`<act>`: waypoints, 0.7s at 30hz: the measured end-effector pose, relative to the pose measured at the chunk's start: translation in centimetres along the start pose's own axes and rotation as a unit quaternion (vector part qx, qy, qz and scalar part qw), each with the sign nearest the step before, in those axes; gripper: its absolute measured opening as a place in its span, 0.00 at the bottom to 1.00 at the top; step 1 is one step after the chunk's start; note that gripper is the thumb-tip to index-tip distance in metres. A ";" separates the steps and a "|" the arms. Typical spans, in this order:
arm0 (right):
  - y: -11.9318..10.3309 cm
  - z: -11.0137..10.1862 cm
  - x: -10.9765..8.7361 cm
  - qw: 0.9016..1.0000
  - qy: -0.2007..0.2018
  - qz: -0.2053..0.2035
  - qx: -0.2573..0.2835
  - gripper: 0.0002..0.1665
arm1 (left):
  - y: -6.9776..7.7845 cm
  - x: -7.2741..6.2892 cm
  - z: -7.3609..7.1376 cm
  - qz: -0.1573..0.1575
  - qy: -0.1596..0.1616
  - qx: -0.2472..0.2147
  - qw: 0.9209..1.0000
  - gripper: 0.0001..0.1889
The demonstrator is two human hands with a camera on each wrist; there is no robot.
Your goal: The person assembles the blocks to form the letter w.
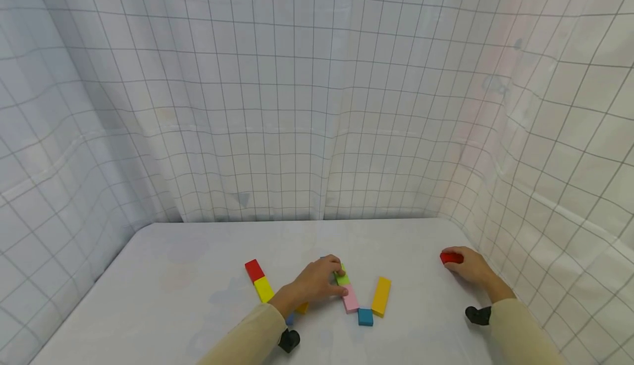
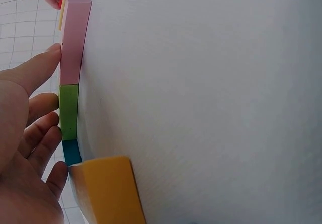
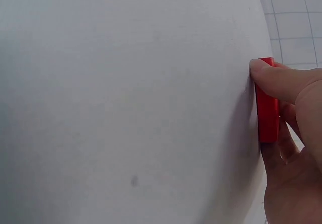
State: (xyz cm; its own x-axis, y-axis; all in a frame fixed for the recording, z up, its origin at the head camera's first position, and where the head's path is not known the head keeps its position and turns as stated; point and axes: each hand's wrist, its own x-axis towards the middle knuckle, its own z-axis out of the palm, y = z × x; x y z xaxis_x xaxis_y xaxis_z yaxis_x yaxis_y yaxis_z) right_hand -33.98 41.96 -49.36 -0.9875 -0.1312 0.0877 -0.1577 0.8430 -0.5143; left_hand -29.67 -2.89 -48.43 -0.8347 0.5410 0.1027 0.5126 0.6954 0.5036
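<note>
My left hand (image 1: 317, 281) reaches over a row of blocks in the middle of the table. Its thumb touches the pink block (image 2: 74, 40), while other fingertips rest against the light green block (image 2: 69, 112). A teal block (image 2: 72, 152) continues the row beyond the green one, partly hidden by an orange block (image 2: 111, 190). Over at the table's right side, my right hand (image 1: 473, 268) grips a red block (image 3: 267, 108) between thumb and fingers. The block is low over the table; whether it touches the surface I cannot tell.
A blue block (image 1: 365, 316) adjoins the pink block's near end, with a long orange-yellow block (image 1: 381, 297) angled beside it. Another red block (image 1: 255, 271) and a yellow block (image 1: 263, 289) form a slanting line left of my left hand. A white gridded curtain (image 1: 267, 106) surrounds the table.
</note>
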 end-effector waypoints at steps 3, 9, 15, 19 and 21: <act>-0.1 -0.5 0.1 1.000 -0.010 -0.008 -0.004 0.24 | 0.0 0.0 0.0 -0.002 0.000 0.000 1.000 0.20; -0.7 -1.3 0.7 0.999 -0.047 -0.007 0.004 0.23 | 0.0 0.1 0.1 -0.005 -0.002 0.001 1.000 0.21; -2.3 -1.2 1.7 0.997 -0.066 -0.034 0.007 0.21 | 0.1 0.2 0.1 -0.010 -0.004 0.009 1.000 0.22; -3.6 -0.9 2.3 0.996 -0.077 -0.053 0.015 0.21 | 0.2 0.2 0.0 -0.012 -0.004 0.007 1.000 0.22; -4.3 -0.8 2.7 0.994 -0.084 -0.069 0.014 0.20 | 0.2 0.1 -0.1 -0.014 -0.005 0.006 1.000 0.22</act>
State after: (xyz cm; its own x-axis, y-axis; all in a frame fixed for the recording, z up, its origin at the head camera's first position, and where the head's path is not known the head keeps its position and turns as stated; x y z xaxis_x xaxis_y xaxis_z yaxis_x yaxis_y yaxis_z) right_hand -35.92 38.39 -46.23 -0.9429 -0.3326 0.0165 -0.2900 0.7958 -0.5316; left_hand -29.69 -2.72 -48.22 -0.8465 0.5261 0.0815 0.4925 0.7159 0.4949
